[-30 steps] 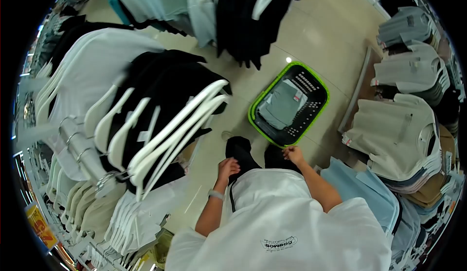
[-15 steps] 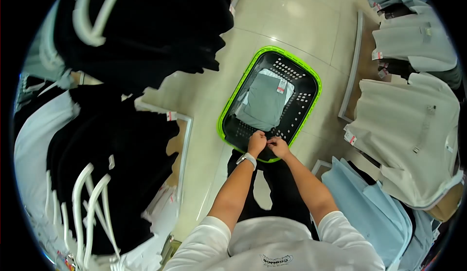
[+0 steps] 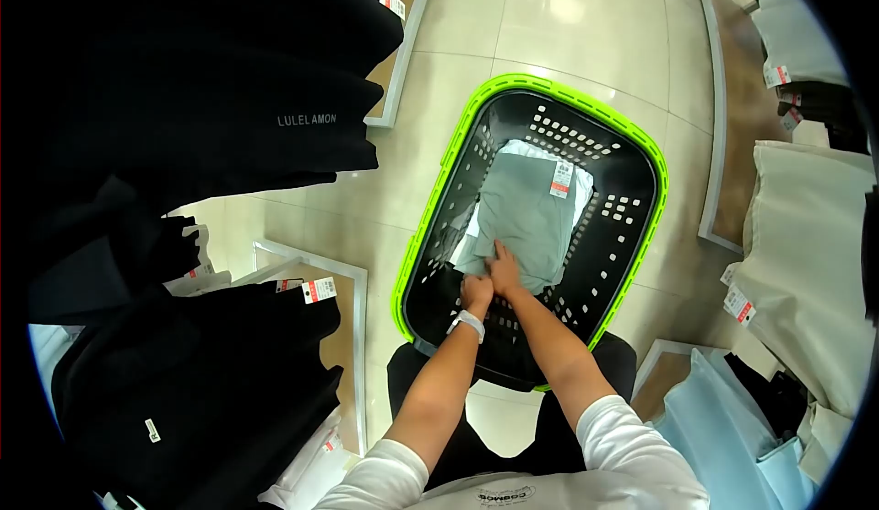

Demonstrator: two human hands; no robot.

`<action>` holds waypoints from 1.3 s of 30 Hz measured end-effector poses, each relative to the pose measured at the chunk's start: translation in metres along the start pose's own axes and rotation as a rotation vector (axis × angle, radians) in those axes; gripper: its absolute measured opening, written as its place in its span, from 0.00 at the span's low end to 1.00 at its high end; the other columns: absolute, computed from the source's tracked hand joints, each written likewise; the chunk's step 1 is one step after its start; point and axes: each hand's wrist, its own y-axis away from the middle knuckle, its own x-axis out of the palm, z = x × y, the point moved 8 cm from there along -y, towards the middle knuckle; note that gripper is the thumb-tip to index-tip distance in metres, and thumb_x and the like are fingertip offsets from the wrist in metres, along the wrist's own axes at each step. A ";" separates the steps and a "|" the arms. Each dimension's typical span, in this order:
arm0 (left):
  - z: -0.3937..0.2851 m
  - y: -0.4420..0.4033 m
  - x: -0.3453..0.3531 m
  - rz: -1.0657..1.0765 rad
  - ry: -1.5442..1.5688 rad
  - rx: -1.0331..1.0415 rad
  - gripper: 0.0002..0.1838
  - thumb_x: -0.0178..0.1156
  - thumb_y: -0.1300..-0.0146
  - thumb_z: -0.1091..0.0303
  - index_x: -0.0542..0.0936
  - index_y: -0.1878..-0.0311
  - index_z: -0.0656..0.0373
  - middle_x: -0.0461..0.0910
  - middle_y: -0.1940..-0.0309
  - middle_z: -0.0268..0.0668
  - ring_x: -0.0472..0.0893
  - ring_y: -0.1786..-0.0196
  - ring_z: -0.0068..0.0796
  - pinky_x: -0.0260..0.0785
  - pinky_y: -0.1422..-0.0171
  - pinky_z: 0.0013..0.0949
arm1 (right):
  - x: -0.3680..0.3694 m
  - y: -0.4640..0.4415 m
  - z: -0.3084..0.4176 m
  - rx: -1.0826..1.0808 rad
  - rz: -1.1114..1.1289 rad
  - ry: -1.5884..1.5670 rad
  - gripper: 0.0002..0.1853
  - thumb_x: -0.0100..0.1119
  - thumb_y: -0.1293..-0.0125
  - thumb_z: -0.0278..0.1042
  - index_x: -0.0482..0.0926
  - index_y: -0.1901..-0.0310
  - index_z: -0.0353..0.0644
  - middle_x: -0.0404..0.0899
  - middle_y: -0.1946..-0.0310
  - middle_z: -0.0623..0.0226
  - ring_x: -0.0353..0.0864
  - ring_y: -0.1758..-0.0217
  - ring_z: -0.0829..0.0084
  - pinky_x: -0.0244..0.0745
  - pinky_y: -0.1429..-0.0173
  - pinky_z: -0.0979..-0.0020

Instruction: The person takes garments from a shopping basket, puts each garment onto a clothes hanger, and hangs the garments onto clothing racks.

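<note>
A black basket with a bright green rim [image 3: 661, 176] stands on the floor before me. Inside it lies a folded grey-green garment [image 3: 526, 203] with a white and red tag [image 3: 561, 179], on top of white folded clothing [image 3: 583, 189]. My left hand [image 3: 476, 294], below a white wristband, is closed at the near left corner of the garment, with its fingertips partly hidden. Resting on the garment's near part, my right hand [image 3: 503, 270] has its index finger stretched forward and other fingers partly bent. The two hands are side by side, nearly touching.
Black clothes [image 3: 211, 363] hang on the left, some with tags. Cream [image 3: 806, 235] and light blue garments [image 3: 723, 428] hang on the right. Low wooden platforms with pale edges [image 3: 714, 144] flank the tiled floor [image 3: 586, 16] on both sides.
Both hands have moved from the basket's near end forward and down onto the folded garment. The basket appears larger and nearer, and my knees now show beside its near end.
</note>
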 end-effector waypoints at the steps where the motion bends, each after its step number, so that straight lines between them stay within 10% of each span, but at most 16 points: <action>1: -0.001 0.001 -0.003 -0.014 -0.017 -0.011 0.23 0.53 0.40 0.54 0.76 0.50 0.64 0.77 0.50 0.54 0.76 0.46 0.54 0.69 0.43 0.49 | -0.002 -0.001 -0.004 0.011 -0.030 -0.141 0.22 0.62 0.48 0.35 0.78 0.48 0.47 0.57 0.32 0.49 0.59 0.31 0.49 0.59 0.31 0.61; 8: 0.004 0.019 0.011 0.092 0.366 0.056 0.26 0.54 0.38 0.50 0.76 0.50 0.67 0.79 0.52 0.50 0.78 0.48 0.52 0.69 0.45 0.45 | -0.123 0.063 -0.020 0.309 -0.389 -0.576 0.08 0.62 0.45 0.28 0.82 0.71 0.30 0.84 0.70 0.61 0.81 0.67 0.59 0.73 0.57 0.70; 14: -0.045 0.168 -0.043 0.826 1.103 -0.248 0.56 0.52 0.50 0.24 0.53 0.32 0.63 0.57 0.34 0.51 0.62 0.35 0.53 0.57 0.34 0.56 | -0.246 0.181 0.057 0.407 -0.178 -1.544 0.06 0.59 0.39 0.26 0.83 0.64 0.35 0.82 0.67 0.65 0.79 0.62 0.75 0.72 0.56 0.73; 19: -0.076 0.269 -0.095 1.122 1.407 -0.102 0.30 0.49 0.35 0.48 0.70 0.40 0.63 0.77 0.48 0.45 0.79 0.50 0.43 0.70 0.42 0.42 | -0.309 0.313 0.154 0.452 0.154 -1.988 0.04 0.57 0.40 0.21 0.80 0.64 0.34 0.82 0.62 0.60 0.80 0.55 0.68 0.75 0.50 0.66; 23: -0.089 0.349 -0.210 0.456 1.180 0.183 0.21 0.58 0.44 0.75 0.74 0.45 0.66 0.79 0.52 0.40 0.79 0.51 0.32 0.71 0.47 0.33 | -0.363 0.369 0.182 0.449 0.276 -1.682 0.09 0.55 0.42 0.23 0.80 0.61 0.30 0.82 0.62 0.57 0.82 0.57 0.64 0.76 0.45 0.60; 25: -0.097 0.375 -0.250 0.332 1.113 0.380 0.22 0.59 0.46 0.76 0.73 0.45 0.66 0.78 0.51 0.39 0.78 0.50 0.30 0.70 0.46 0.32 | -0.368 0.367 0.149 0.196 0.364 -1.636 0.21 0.56 0.40 0.38 0.76 0.50 0.32 0.79 0.51 0.54 0.79 0.48 0.60 0.73 0.42 0.56; 30: -0.126 0.436 -0.289 0.410 1.236 0.440 0.25 0.61 0.46 0.76 0.72 0.43 0.67 0.78 0.50 0.40 0.78 0.49 0.32 0.69 0.42 0.33 | -0.463 0.329 0.222 0.378 0.508 -1.908 0.34 0.53 0.35 0.56 0.62 0.35 0.40 0.68 0.38 0.58 0.70 0.36 0.58 0.64 0.33 0.55; 34: -0.137 0.471 -0.320 0.146 1.336 0.529 0.25 0.62 0.47 0.77 0.72 0.43 0.65 0.78 0.48 0.40 0.77 0.46 0.32 0.67 0.39 0.34 | -0.488 0.277 0.229 0.285 0.413 -1.517 0.30 0.61 0.37 0.39 0.64 0.36 0.38 0.72 0.41 0.60 0.72 0.40 0.62 0.66 0.34 0.59; 39: -0.120 0.508 -0.361 -0.137 1.555 0.525 0.24 0.63 0.50 0.80 0.73 0.46 0.65 0.79 0.51 0.40 0.78 0.48 0.31 0.69 0.41 0.34 | -0.553 0.261 0.245 0.372 0.815 -1.648 0.28 0.60 0.37 0.37 0.66 0.38 0.35 0.72 0.42 0.57 0.73 0.40 0.60 0.66 0.34 0.58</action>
